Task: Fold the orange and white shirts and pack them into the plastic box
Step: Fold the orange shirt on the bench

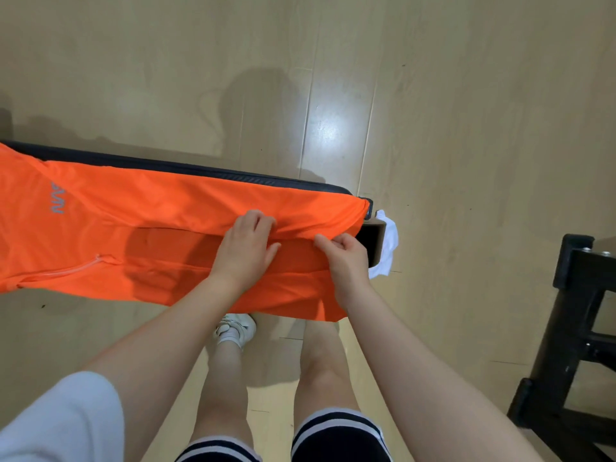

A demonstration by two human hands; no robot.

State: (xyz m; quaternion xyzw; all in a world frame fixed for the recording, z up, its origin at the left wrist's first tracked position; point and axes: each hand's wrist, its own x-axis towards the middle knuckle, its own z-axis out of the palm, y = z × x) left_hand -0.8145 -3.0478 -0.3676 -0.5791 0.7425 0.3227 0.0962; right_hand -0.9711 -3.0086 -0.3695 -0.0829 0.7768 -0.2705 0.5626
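Fingers of the left hand (246, 245) are curled over a raised fold of the orange shirt (140, 228), the fabric being gripped between fingertips and thumb, with the wrist bent and the bare forearm reaching in from the lower left. Just to the right of those fingers, the same fold is pinched by the right hand (345, 258) between its thumb and curled fingers, its forearm entering from the lower right. Both hands are held close together, nearly touching, near the right end of the garment.

One orange shirt is seen, spread lengthwise over a dark-edged table (200, 168). It stretches far to the left of the fingers, where pale lettering and a light zipper line are shown, and its near edge hangs over the table side below the hands. The cloth is smooth and bright, with a shaded crease beneath the lifted fold.

Just right of the right-hand fingers, one white shirt (388, 241) is partly visible, draped beside a brown box-like object (375, 240) at the table's end; what that object is cannot be told. Further right, a black frame (573, 328) stands on the wooden floor (466, 95). Two bare legs and one white shoe (236, 328) are seen below the hands.
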